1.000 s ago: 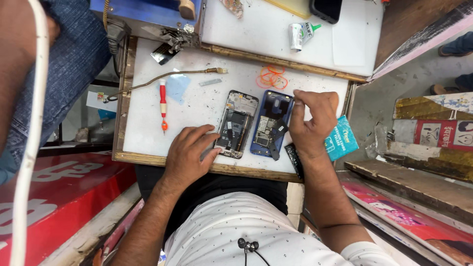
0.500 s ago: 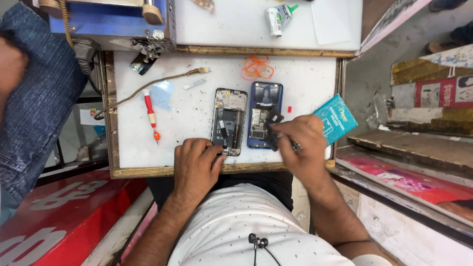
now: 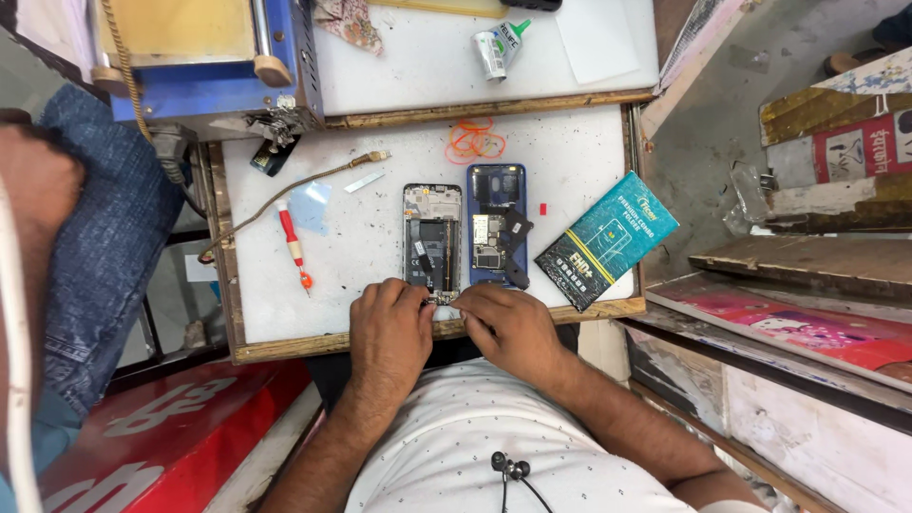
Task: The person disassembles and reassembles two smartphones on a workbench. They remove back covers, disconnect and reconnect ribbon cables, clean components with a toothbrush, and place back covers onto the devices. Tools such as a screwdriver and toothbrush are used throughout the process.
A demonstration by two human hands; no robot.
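Note:
Two halves of an opened phone lie side by side on the white work board (image 3: pixel 332 285). The grey phone frame (image 3: pixel 432 237) is on the left and the blue phone back (image 3: pixel 496 233), with its circuit board showing, is on the right. My left hand (image 3: pixel 389 332) rests on the board's near edge with its fingertips on the grey frame's bottom end. My right hand (image 3: pixel 511 328) comes in beside it, thumb and forefinger pinched at that same bottom edge. What sits between the fingertips is too small to make out.
A red screwdriver (image 3: pixel 293 249), a braided cable (image 3: pixel 285 195), orange rubber bands (image 3: pixel 475 142) and a teal box (image 3: pixel 606 239) lie on the board. A glue tube (image 3: pixel 501 47) and a blue machine (image 3: pixel 209 57) stand behind. Another person's denim-clad leg (image 3: pixel 95 237) is at left.
My right hand has left the blue phone back and moved left to the grey frame's bottom edge. My left hand has drawn in to meet it.

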